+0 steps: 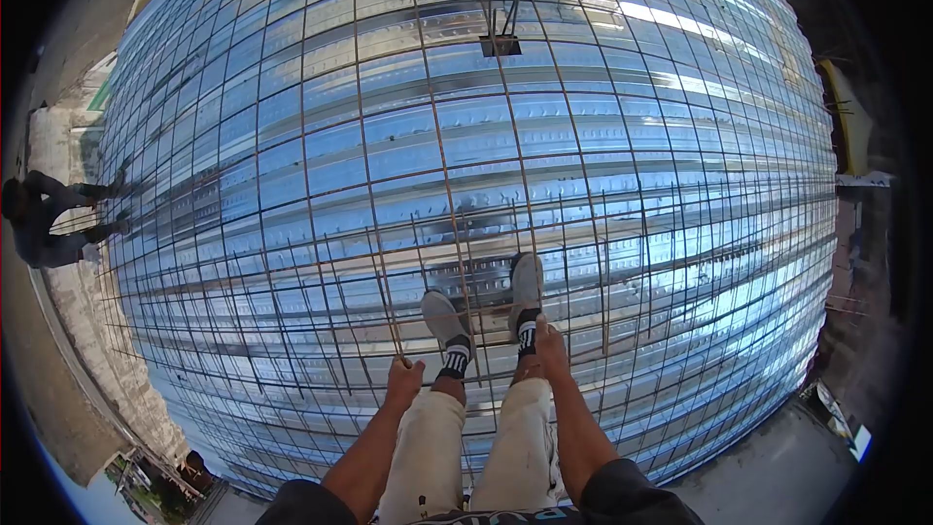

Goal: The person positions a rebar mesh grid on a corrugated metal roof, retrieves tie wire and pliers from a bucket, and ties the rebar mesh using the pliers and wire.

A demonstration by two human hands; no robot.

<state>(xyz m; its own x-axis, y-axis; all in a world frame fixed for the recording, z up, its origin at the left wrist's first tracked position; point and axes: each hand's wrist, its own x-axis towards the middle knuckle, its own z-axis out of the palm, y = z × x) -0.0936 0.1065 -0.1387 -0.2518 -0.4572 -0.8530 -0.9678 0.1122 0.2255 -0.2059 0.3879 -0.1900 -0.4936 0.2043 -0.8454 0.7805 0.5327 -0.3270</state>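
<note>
Evidently, one expanse of steel mesh (445, 168), brown-toned bars in a square grid, lying across ribbed metal decking (403, 154) and reaching ahead of the wearer and to both sides.

Left hand (404, 382): fingers curled closed, apparently around the near end of a mesh bar; thumb uppermost, exact contact small in view. Right hand (551, 352): fingers likewise clenched, apparently on another near bar, set a little farther forward than the left.

Position: mesh directly ahead of both hands and meeting the fingers at its near part; neither hand clearly nearer, each being at a bar of its own. Direction: the bars at the hands point straight away from the wearer, leaning slightly left toward the far side; cross bars run left to right. Long axis of the single sheet: cannot be told, since grids overlap closely in the near half and the outer edges merge.

Feet: two grey shoes (446, 317), pointing forward between the two hands, with striped socks (455, 362) above; pale trousers (428, 442) behind.

Farther off: a dark rectangular opening (501, 46) in the decking, upright rods (492, 5) beside or within it.

Far left: another person (47, 224), bent over, arms extended to the mesh's left margin; grip there too dark to tell.
</note>
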